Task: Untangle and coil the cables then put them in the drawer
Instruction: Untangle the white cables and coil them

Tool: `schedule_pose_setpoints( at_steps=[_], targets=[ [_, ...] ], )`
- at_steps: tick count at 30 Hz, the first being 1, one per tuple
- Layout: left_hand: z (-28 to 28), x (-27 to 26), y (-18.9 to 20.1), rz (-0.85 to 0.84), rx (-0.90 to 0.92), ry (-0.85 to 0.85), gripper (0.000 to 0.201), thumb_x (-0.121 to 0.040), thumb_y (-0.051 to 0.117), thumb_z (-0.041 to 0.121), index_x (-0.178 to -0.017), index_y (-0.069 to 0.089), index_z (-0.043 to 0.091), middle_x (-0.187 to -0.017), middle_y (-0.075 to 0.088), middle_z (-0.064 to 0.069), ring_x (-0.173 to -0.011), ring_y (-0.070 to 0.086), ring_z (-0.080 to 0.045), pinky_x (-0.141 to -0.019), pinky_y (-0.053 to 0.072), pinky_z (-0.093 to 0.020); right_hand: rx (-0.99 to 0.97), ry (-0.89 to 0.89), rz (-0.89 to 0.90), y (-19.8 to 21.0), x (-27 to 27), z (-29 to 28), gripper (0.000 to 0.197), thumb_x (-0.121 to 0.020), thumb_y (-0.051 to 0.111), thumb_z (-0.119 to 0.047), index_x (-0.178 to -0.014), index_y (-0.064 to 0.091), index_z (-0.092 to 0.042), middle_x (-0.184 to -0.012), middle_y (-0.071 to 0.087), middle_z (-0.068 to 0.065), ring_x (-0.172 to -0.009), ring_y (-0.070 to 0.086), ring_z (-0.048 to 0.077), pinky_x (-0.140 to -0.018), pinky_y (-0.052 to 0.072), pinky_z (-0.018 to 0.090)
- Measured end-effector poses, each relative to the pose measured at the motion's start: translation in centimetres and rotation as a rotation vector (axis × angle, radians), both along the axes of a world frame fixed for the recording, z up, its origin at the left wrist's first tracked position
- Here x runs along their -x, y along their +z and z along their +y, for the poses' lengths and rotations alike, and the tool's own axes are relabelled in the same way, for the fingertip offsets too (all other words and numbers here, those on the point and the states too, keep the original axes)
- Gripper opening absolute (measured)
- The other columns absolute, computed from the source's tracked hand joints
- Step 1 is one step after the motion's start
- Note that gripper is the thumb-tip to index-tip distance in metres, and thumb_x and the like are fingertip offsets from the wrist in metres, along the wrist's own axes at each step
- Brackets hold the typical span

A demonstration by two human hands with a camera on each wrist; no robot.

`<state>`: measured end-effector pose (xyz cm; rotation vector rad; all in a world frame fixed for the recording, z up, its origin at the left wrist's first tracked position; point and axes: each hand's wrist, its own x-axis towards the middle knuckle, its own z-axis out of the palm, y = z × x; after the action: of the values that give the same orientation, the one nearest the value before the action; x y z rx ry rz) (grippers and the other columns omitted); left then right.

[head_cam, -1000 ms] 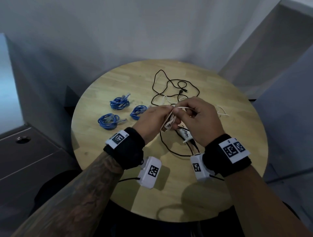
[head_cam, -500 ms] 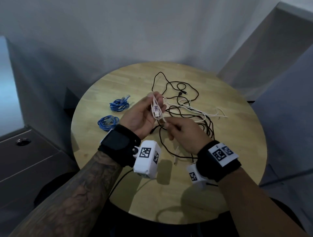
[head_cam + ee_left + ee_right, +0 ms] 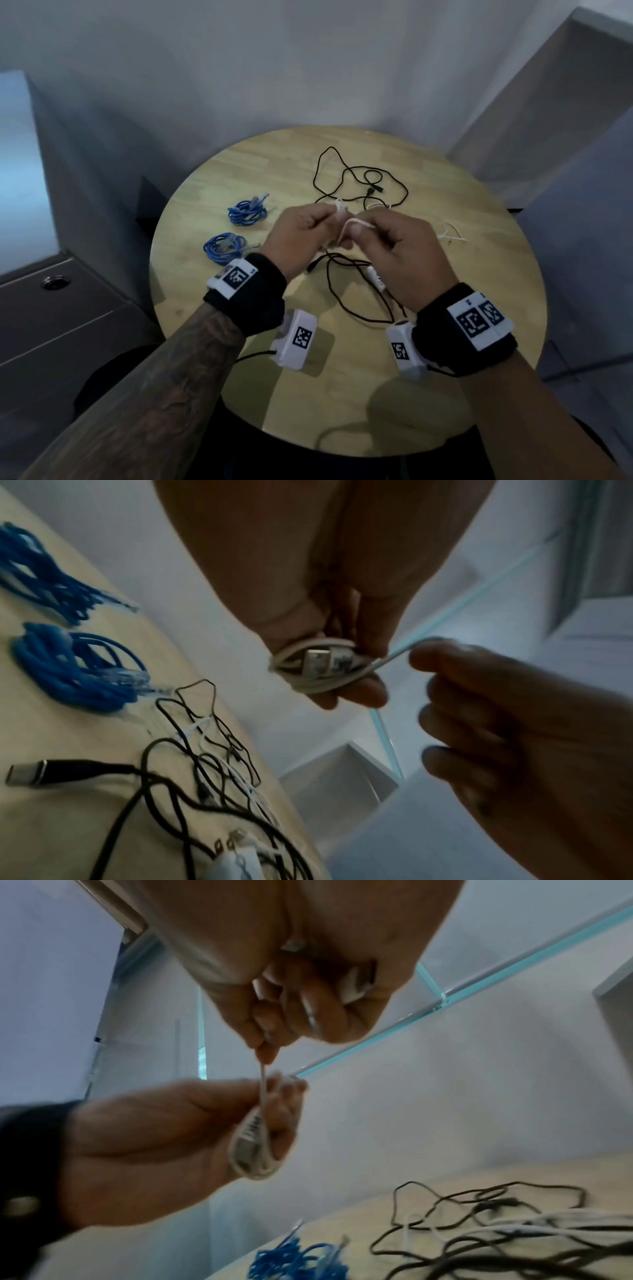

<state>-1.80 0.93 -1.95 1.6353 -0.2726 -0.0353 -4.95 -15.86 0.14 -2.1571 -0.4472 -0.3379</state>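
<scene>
White cable coil gripped in left hand above table centre; free strand pinched by right hand. Risk: coil springs loose if strand tension is slackened; black cable tangle snagged.

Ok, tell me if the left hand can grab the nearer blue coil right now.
Probably not yet: the left hand grips the white cable. The blue coil lies unobstructed beside it.

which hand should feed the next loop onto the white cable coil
Right. The right hand already pinches the free strand leading to the small white cable coil, while the left hand grips that coil and should just hold it steady.
</scene>
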Motion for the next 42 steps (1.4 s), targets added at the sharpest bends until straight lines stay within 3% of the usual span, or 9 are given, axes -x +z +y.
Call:
schedule_pose_setpoints(
  at_steps=[5, 8, 12, 15, 18, 27, 31, 36, 42],
  targets=[
    [-1.0, 0.6, -0.2, 0.195, 0.129, -0.252, 0.025, -0.101, 0.048, 0.024, -0.088, 0.063, 0.008, -0.066, 0.053, 0.0, -0.059, 0.048, -0.012, -0.063, 0.047, -0.025, -0.141, -0.115, 0.101, -1.0, -1.0, -1.6, 0.015, -0.096, 0.062, -0.021, -0.104, 0.074, -0.025, -0.093, 0.071, -0.015, -0.088, 0.065, 0.001, -0.078, 0.053, 0.026],
    [-0.4, 0.2, 0.1, 0.336, 0.439, -0.318, 0.024, -0.098, 0.045, 0.022, -0.083, 0.057, 0.009, -0.061, 0.04, 0.002, -0.052, 0.034, -0.01, -0.057, 0.038, -0.024, -0.289, 0.038, 0.288, -1.0, -1.0, -1.2, 0.024, -0.1, 0.056, -0.016, -0.118, 0.072, -0.02, -0.076, 0.066, -0.021, -0.071, 0.057, -0.001, -0.07, 0.045, 0.015],
    [-0.2, 0.4, 0.5, 0.463, 0.654, -0.411, 0.026, -0.102, 0.037, 0.021, -0.086, 0.055, 0.009, -0.06, 0.041, 0.005, -0.049, 0.036, -0.006, -0.058, 0.04, -0.022, -0.278, 0.101, 0.268, -1.0, -1.2, -1.1, 0.024, -0.094, 0.064, -0.012, -0.117, 0.067, -0.013, -0.104, 0.074, 0.002, -0.1, 0.069, 0.021, -0.094, 0.054, 0.044],
    [-0.3, 0.3, 0.1, 0.405, 0.6, -0.396, 0.028, -0.102, 0.038, 0.018, -0.089, 0.06, 0.006, -0.064, 0.053, 0.001, -0.053, 0.048, -0.01, -0.062, 0.047, -0.024, -0.349, 0.114, 0.325, -0.9, -1.3, -1.5, 0.014, -0.095, 0.063, -0.008, -0.109, 0.064, -0.007, -0.095, 0.073, 0.01, -0.086, 0.069, 0.018, -0.082, 0.057, 0.038],
    [-0.4, 0.1, -0.1, 0.28, 0.461, -0.305, 0.028, -0.102, 0.041, 0.016, -0.09, 0.063, 0.002, -0.066, 0.054, -0.005, -0.057, 0.05, -0.015, -0.061, 0.046, -0.024, -0.332, 0.109, 0.293, -0.8, -1.2, -1.6, 0.009, -0.097, 0.06, -0.005, -0.105, 0.062, -0.004, -0.08, 0.068, -0.008, -0.07, 0.06, 0.0, -0.068, 0.047, 0.016],
    [-0.8, -0.2, -0.3, 0.224, 0.311, -0.098, 0.033, -0.105, 0.036, 0.015, -0.078, 0.051, 0.007, -0.054, 0.039, 0.011, -0.05, 0.03, -0.003, -0.049, 0.027, -0.014, 0.086, -0.099, 0.072, -2.9, -2.1, -2.1, 0.018, -0.094, 0.064, -0.021, -0.108, 0.076, -0.021, -0.091, 0.066, -0.006, -0.087, 0.061, 0.013, -0.078, 0.045, 0.023],
    [-1.3, -0.3, -0.7, 0.297, 0.348, -0.152, 0.033, -0.105, 0.036, 0.016, -0.078, 0.051, 0.006, -0.055, 0.037, 0.008, -0.049, 0.029, -0.004, -0.047, 0.027, -0.013, -0.383, -0.131, 0.318, -2.4, -2.2, -1.5, 0.018, -0.096, 0.06, -0.007, -0.1, 0.074, -0.018, -0.079, 0.073, 0.002, -0.067, 0.065, 0.016, -0.062, 0.05, 0.023],
    [-1.3, -0.3, -0.6, 0.396, 0.434, -0.228, 0.033, -0.105, 0.037, 0.017, -0.078, 0.052, 0.004, -0.055, 0.036, 0.005, -0.048, 0.028, -0.004, -0.047, 0.022, -0.014, -0.556, -0.104, 0.409, -1.8, -2.0, -0.9, 0.018, -0.098, 0.054, -0.001, -0.104, 0.068, -0.01, -0.065, 0.064, -0.007, -0.051, 0.046, 0.003, -0.052, 0.039, 0.016],
    [-1.9, -0.3, -1.2, 0.345, 0.503, -0.033, 0.028, -0.104, 0.042, 0.018, -0.088, 0.059, 0.004, -0.073, 0.059, -0.004, -0.055, 0.049, -0.007, -0.052, 0.04, -0.017, -0.602, 0.101, 0.432, -1.4, -0.7, 0.6, 0.033, -0.092, 0.064, -0.001, -0.126, 0.062, -0.004, -0.091, 0.073, -0.002, -0.078, 0.067, 0.003, -0.07, 0.051, 0.013]
  ],
)
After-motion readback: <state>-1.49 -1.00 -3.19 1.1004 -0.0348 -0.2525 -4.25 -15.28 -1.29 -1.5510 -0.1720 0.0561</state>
